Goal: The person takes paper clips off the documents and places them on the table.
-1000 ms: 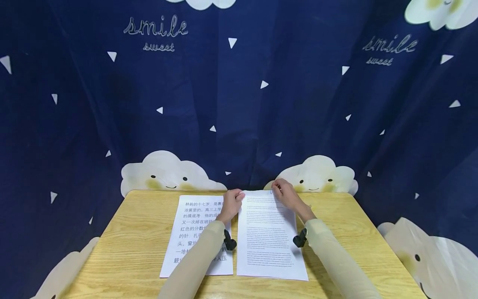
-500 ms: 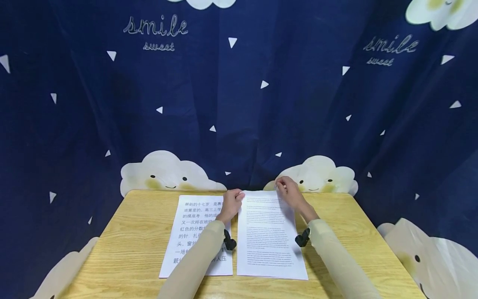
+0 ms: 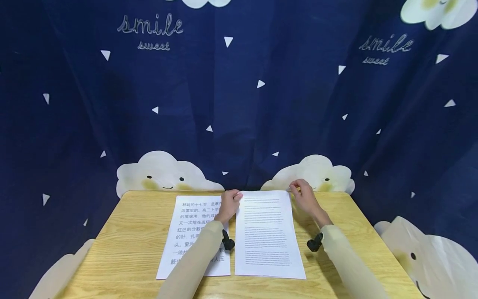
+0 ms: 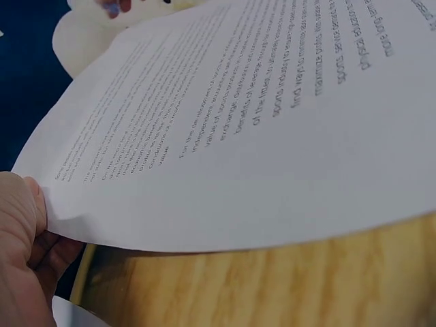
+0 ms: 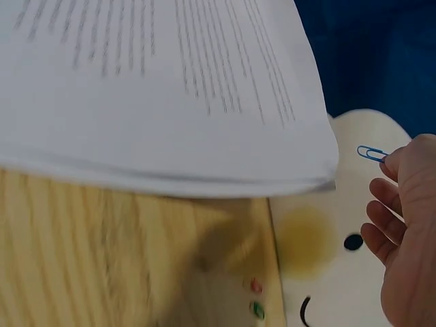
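A stack of white sheets with small English print (image 3: 267,245) lies on the wooden table, its top end lifted a little. My left hand (image 3: 229,206) pinches its top left corner between thumb and fingers. In the left wrist view, the thumb of that hand (image 4: 20,225) presses on the paper's corner. My right hand (image 3: 305,200) is just beyond the top right corner. The right wrist view shows a blue paper clip (image 5: 371,154) pinched in its fingertips, apart from the sheets, with the other fingers loosely bent.
Left of the stack lies a sheet with large Chinese print (image 3: 186,241), partly under my left arm. Small red (image 5: 255,285) and green (image 5: 257,310) items, blurred, sit near the table's edge. A dark blue curtain (image 3: 239,104) with clouds hangs behind the table.
My right hand has moved right along the sheets' top edge, to the right corner, with the clip in its fingers. The left hand keeps its hold on the left corner.
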A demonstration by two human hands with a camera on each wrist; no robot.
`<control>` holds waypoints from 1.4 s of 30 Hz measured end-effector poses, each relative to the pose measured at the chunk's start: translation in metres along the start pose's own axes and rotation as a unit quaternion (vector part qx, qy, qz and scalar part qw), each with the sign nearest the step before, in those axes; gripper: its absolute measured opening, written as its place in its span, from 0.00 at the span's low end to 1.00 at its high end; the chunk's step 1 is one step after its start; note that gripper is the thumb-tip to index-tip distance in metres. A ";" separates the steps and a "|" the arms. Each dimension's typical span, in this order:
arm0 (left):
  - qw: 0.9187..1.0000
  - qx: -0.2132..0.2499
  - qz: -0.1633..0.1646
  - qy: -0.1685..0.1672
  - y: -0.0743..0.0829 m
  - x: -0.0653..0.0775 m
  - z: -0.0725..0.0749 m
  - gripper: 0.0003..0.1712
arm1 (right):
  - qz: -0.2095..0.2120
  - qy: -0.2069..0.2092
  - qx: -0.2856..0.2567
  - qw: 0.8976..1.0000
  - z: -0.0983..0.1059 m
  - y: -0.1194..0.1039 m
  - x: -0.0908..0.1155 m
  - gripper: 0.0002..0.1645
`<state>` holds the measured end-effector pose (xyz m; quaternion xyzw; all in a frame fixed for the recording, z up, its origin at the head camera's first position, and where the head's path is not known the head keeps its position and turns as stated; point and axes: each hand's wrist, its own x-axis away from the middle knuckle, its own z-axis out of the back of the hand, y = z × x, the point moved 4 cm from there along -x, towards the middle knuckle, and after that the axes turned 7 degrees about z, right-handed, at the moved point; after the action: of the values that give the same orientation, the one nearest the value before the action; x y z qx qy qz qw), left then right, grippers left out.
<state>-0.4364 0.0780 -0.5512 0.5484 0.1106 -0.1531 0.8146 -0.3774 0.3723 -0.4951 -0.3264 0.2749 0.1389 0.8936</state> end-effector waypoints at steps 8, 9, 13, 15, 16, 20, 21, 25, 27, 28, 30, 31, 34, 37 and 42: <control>1.000 -0.011 0.004 -0.002 -0.005 0.001 -0.001 0.10 | -0.009 -0.015 0.023 1.000 0.016 0.022 0.018 0.11; 1.000 -0.012 0.003 -0.002 -0.005 0.000 -0.001 0.11 | -0.013 -0.020 0.028 0.999 0.017 0.025 0.020 0.11; 1.000 -0.012 0.002 -0.003 -0.008 -0.001 -0.002 0.13 | -0.020 -0.031 0.046 0.998 0.023 0.036 0.029 0.11; 1.000 -0.009 0.005 -0.007 -0.008 -0.001 -0.002 0.13 | -0.023 -0.034 0.052 0.998 0.026 0.040 0.033 0.10; 1.000 -0.008 0.007 -0.010 -0.009 -0.001 -0.002 0.12 | -0.024 -0.035 0.053 0.998 0.028 0.042 0.035 0.10; 1.000 -0.009 0.010 -0.016 -0.012 -0.002 -0.003 0.12 | -0.027 -0.040 0.063 0.997 0.033 0.050 0.042 0.08; 1.000 -0.010 0.009 -0.016 -0.012 -0.002 -0.003 0.12 | -0.027 -0.041 0.066 0.997 0.034 0.052 0.044 0.08; 1.000 -0.019 0.000 -0.008 -0.014 -0.003 -0.003 0.12 | -0.032 -0.040 0.079 0.996 0.038 0.064 0.052 0.07; 1.000 -0.023 -0.003 -0.003 -0.015 -0.003 -0.003 0.12 | -0.043 -0.043 0.081 0.995 0.041 0.069 0.056 0.08; 1.000 -0.025 -0.003 -0.002 -0.015 -0.004 -0.003 0.13 | -0.050 -0.046 0.081 0.994 0.042 0.071 0.058 0.08; 1.000 -0.025 0.002 -0.002 -0.016 -0.004 -0.003 0.14 | -0.066 -0.052 0.082 0.993 0.045 0.075 0.061 0.09; 1.000 -0.024 0.005 -0.004 -0.016 -0.004 -0.003 0.15 | -0.075 -0.055 0.084 0.992 0.046 0.077 0.063 0.09; 1.000 -0.022 0.015 -0.009 -0.017 -0.004 -0.003 0.18 | -0.098 -0.070 0.088 0.989 0.048 0.080 0.067 0.09; 0.999 -0.019 0.022 -0.015 -0.017 -0.004 -0.004 0.20 | -0.109 -0.077 0.094 0.987 0.049 0.084 0.070 0.09; 0.999 -0.018 0.021 -0.018 -0.016 -0.004 -0.005 0.18 | -0.120 -0.085 0.097 0.984 0.045 0.091 0.073 0.09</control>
<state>-0.4459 0.0772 -0.5654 0.5329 0.0878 -0.1439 0.8292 -0.3394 0.4757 -0.5551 -0.2555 0.1693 0.0301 0.9514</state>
